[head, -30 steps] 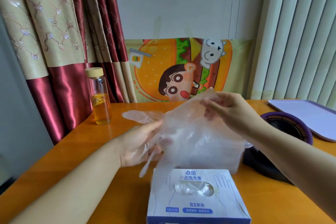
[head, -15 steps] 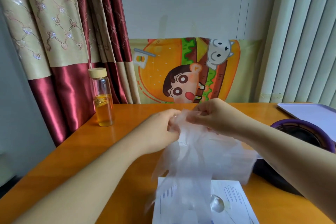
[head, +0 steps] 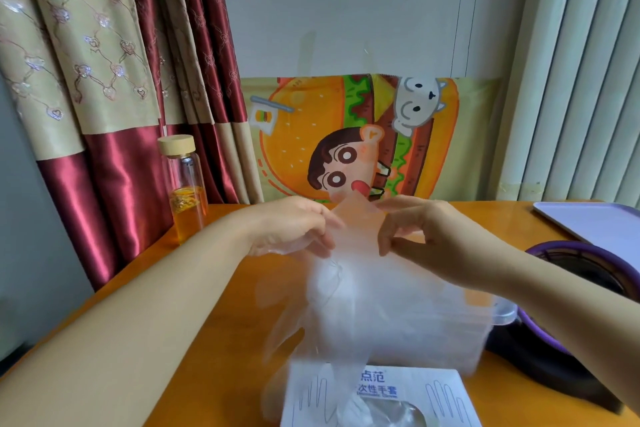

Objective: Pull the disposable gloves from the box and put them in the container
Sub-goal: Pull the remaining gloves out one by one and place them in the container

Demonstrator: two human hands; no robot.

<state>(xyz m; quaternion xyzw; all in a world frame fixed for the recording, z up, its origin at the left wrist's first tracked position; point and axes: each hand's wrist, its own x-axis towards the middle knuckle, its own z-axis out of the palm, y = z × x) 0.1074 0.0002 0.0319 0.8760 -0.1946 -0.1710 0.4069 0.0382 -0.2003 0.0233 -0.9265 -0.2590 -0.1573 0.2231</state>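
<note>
You hold a clear disposable glove point(head: 356, 288) up over the orange table point(head: 214, 315), your left hand point(head: 294, 229) and right hand point(head: 426, 236) each pinching its upper edge between thumb and fingertips, the two hands close together but not touching. The film hangs blurred between them, and its lower end trails down to the white, blue-printed glove box point(head: 433, 395) at the near edge of the table, where more clear plastic bunches in the opening; whether the two are joined cannot be told. Just behind the box stands the clear plastic container point(head: 502, 314), largely veiled by the hanging glove. A capped glass bottle point(head: 187, 187) of amber liquid stands at far left, beside the red and cream curtain point(head: 86, 80). A black, purple-rimmed appliance point(head: 588, 274) and a lilac tray point(head: 595, 222) sit at right, below your right forearm and beyond it.
</note>
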